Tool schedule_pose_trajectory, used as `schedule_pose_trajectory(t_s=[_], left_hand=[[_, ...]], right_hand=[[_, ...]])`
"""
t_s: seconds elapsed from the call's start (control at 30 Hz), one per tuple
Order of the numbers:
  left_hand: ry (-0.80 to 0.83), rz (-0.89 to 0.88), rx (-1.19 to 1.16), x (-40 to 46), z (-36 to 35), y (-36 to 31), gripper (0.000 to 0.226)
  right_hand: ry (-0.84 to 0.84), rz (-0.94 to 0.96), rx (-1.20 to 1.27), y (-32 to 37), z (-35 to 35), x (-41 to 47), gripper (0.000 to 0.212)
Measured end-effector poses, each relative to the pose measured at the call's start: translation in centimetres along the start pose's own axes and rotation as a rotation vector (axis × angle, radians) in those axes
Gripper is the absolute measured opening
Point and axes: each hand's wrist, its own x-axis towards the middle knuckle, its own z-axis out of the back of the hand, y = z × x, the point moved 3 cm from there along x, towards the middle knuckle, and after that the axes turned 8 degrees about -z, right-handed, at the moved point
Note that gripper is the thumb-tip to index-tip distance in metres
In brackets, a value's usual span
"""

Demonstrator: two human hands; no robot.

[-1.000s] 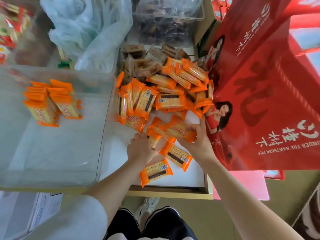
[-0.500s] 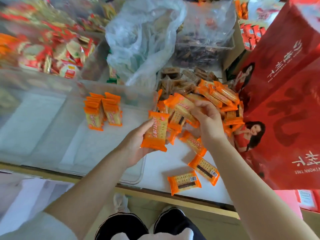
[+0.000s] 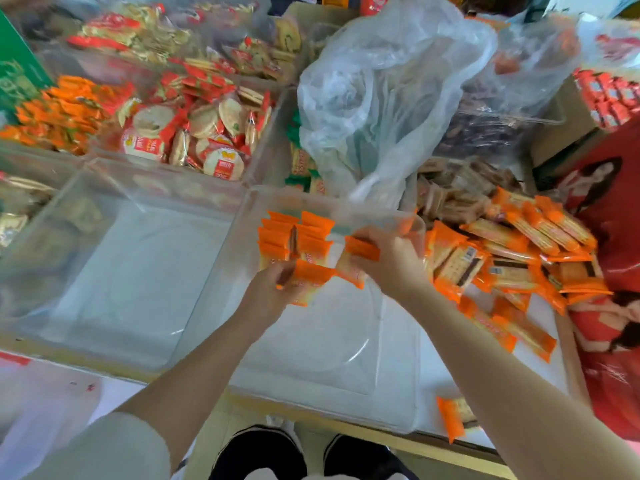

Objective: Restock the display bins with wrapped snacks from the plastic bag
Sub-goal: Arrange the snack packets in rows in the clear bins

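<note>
A clear plastic bin point(image 3: 311, 375) stands in front of me with a small stack of orange wrapped snacks point(image 3: 294, 237) at its far side. My left hand point(image 3: 270, 296) grips an orange packet point(image 3: 311, 275) over the bin. My right hand point(image 3: 391, 261) holds several orange packets point(image 3: 356, 254) just right of the stack. A loose pile of the same orange snacks point(image 3: 512, 251) lies on the white shelf to the right. A crumpled clear plastic bag point(image 3: 374, 91) sits behind the bin.
Another clear bin point(image 3: 114, 289) stands to the left. Bins of round red-wrapped crackers point(image 3: 194, 133) and orange packets point(image 3: 62, 112) fill the back left. Brown wrapped snacks point(image 3: 457, 195) lie behind the orange pile. Red gift bags point(image 3: 609, 271) stand at the right. One orange packet point(image 3: 453, 417) lies near the front edge.
Both hands have carried their orange packets left from the loose pile to above the clear bin, beside the stack. My view has swung left and up, showing more bins.
</note>
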Motion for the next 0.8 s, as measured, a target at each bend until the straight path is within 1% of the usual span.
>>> schedule_pose_trajectory(t_s=[0.03,0.13,0.2,0.3,0.37,0.4,0.47,0.53,0.57,0.63,0.67,0.73,0.8], left_hand=[[-0.003,0.004,0.042,0.7,0.2,0.6,0.018],[-0.038,0.052,0.13,1.9,0.9,2.3,0.032],[-0.052,0.082,0.195,2.1,1.6,3.0,0.023],[-0.079,0.093,0.282,1.9,2.0,3.7,0.018],[-0.119,0.083,0.298,1.9,1.8,3.7,0.016],[-0.144,0.081,0.305,2.0,1.7,3.7,0.017],[-0.181,0.07,0.311,2.4,1.3,4.0,0.023],[-0.205,0.076,0.342,2.6,1.2,4.1,0.027],[-0.208,0.08,0.38,2.6,1.1,4.3,0.028],[-0.172,0.092,0.505,2.5,0.9,4.5,0.031],[-0.144,0.11,0.581,2.4,0.8,4.6,0.032],[-0.093,0.165,0.732,2.4,0.7,4.5,0.031],[-0.04,0.251,0.807,2.1,0.7,4.5,0.027]], right_hand=[[0.033,0.017,-0.035,0.3,-1.3,0.4,0.029],[0.103,0.002,-0.096,-0.1,-5.0,1.6,0.034],[0.102,-0.031,-0.114,-0.5,-6.9,2.1,0.036],[0.039,-0.097,-0.092,-0.9,-9.0,2.3,0.034],[-0.035,-0.165,0.009,-1.0,-9.9,2.1,0.035],[-0.078,-0.216,0.078,-1.1,-10.2,1.9,0.039],[-0.116,-0.334,0.176,-1.4,-10.8,1.6,0.052],[-0.053,-0.438,0.141,-2.0,-11.4,1.7,0.069],[0.02,-0.476,0.079,-2.3,-11.6,1.7,0.071],[0.154,-0.501,-0.004,-2.6,-12.3,1.9,0.062],[0.185,-0.491,-0.011,-2.6,-12.6,1.9,0.057],[0.193,-0.471,-0.004,-2.6,-13.3,2.0,0.052],[0.165,-0.477,0.038,-2.5,-13.7,2.2,0.051]])
